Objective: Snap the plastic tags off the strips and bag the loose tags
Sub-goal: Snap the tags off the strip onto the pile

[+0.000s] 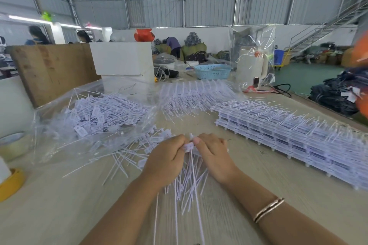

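Pinching a small white plastic tag head (188,146) between them, the left hand (166,160) and right hand (214,155) meet at their fingertips above the pale wood-grain surface (59,205). Thin, stiff white tails fan down beneath the hands. Loose white tags (103,113) heap inside a crinkled clear plastic bag (49,125) at left; stacked ribbed white strips (288,135) lie at right.

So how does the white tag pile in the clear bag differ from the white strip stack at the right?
The loose white plastic tags in the clear plastic bag lie jumbled, pointing many ways; the stacked white plastic tag strips lie in neat layers, tails parallel. The first sits inside a bag, the second bare on the table. Both are white plastic.
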{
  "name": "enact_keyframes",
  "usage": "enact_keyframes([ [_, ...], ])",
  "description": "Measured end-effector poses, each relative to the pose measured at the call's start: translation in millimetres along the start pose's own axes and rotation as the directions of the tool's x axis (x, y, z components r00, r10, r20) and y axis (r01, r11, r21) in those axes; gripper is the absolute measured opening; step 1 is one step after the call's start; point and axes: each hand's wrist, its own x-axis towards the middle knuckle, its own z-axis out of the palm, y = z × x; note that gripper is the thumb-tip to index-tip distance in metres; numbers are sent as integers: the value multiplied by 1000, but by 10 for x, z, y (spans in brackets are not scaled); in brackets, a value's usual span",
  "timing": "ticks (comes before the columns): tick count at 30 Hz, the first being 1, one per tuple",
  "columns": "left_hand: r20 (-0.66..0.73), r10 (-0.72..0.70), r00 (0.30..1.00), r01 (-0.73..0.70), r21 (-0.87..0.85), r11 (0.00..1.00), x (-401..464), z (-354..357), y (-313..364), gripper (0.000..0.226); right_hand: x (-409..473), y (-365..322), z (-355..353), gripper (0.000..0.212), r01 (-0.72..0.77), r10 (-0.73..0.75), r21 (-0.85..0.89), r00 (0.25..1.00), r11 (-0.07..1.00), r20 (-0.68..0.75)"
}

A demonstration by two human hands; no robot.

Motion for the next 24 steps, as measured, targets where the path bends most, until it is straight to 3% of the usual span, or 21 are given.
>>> enact_keyframes([
  [3,-41,46,998,-47,-1,999,23,34,16,17,-33,-78,27,57,-3,2,19,1000,1000,21],
  [5,-65,14,998,-14,-2,1000,26,47,5,7,-20,-73,12,38,-15,16,151,1000,988,-6],
  [8,-102,-54,993,67,122,990,38,31,-7,8,-31,-87,-53,30,-54,71,407,997,912,-25],
  [10,-62,-73,995,85,209,974,41,1,-41,24,-48,-70,-71,24,-47,50,512,999,858,7],
  [13,2,-72,997,70,232,970,37,-34,-47,43,-69,-35,-68,18,-37,5,456,998,889,70],
  [17,17,-49,999,44,249,968,46,-40,-71,39,-62,-23,-82,21,-62,-12,392,983,918,183],
  [24,146,-120,982,113,57,992,44,-54,-95,40,-62,-28,-127,14,-53,-86,430,951,901,297],
])
